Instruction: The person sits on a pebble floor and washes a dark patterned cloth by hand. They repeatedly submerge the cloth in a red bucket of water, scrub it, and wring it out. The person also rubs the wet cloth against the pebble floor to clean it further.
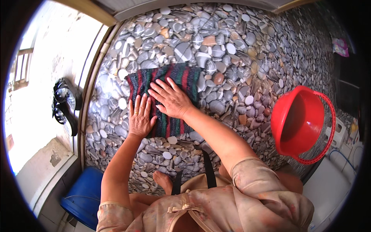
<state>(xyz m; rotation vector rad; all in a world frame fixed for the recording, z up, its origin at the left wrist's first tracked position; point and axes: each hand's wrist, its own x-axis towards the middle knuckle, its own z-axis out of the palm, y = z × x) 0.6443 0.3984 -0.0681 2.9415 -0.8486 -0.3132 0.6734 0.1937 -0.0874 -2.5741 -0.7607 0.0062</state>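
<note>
A dark striped cloth [177, 127], with red, green and grey bands, lies spread on the pebble-patterned floor [214, 95]. My left hand [141, 117] rests flat on its left part, palm down, a ring on one finger. Higher up and to the right, my right hand [171, 98] presses flat near the cloth's middle, fingers spread. Neither hand grips anything. The cloth is slightly wrinkled around the fingers, and the part beneath my palms is hidden.
To the right stands a red plastic basin [303, 121] with a red handle. A blue bucket [84, 197] is at the lower left. Black sandals [66, 107] lie beyond the door sill [94, 75] on the left. A pink packet [340, 47] is at the far upper right.
</note>
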